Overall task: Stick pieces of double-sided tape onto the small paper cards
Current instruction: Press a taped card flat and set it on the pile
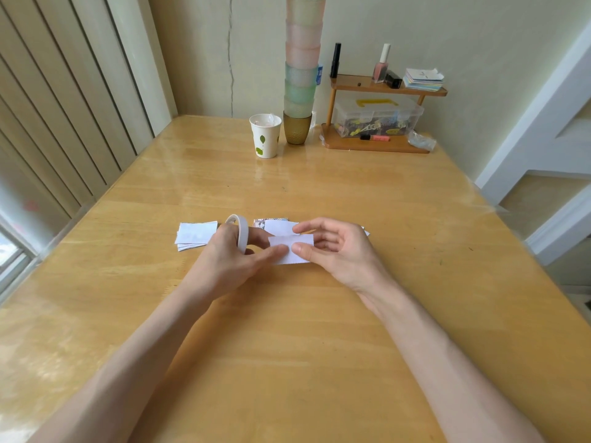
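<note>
Fingers (277,251) working just above the wooden table (287,330): left hand (230,260) pinches one end of a card (287,241), tape roll (240,233) ringed round its fingers. Right hand (339,254) pinches the other end. Card stacks (195,236) lie behind. The card's small, white and plain. I'd judge it thin, light and floppy, so grip the edges.

No text or label can be read.
</note>
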`<state>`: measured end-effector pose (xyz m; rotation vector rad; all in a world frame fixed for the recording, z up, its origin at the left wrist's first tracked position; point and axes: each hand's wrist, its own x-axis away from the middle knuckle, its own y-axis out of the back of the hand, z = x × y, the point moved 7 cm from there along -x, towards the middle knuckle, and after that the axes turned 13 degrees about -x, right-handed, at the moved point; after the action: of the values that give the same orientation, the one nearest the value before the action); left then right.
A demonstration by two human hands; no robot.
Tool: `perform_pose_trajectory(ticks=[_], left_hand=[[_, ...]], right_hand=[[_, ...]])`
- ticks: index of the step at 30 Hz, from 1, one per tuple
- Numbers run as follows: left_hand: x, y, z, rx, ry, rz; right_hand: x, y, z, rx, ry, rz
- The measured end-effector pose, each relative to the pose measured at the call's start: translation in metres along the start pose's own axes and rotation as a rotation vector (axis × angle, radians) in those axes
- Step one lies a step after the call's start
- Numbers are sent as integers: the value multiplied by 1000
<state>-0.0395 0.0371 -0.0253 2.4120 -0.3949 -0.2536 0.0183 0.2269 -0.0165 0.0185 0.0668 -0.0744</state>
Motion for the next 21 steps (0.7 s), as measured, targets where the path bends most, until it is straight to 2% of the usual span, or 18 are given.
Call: perform_pose_trajectory(ticks=[7, 10, 17, 21], left_hand=[[3, -3, -8, 105, -21, 10], [4, -3, -12, 136, -36, 0], [7, 4, -19, 59, -102, -108], [7, 3, -18, 102, -79, -102]], right_hand=[[0, -7, -5, 19, 5, -41], [2, -8, -6, -67, -6, -94], [3, -7, -9, -121, 0, -194], [2, -5, -7, -145, 19, -226]])
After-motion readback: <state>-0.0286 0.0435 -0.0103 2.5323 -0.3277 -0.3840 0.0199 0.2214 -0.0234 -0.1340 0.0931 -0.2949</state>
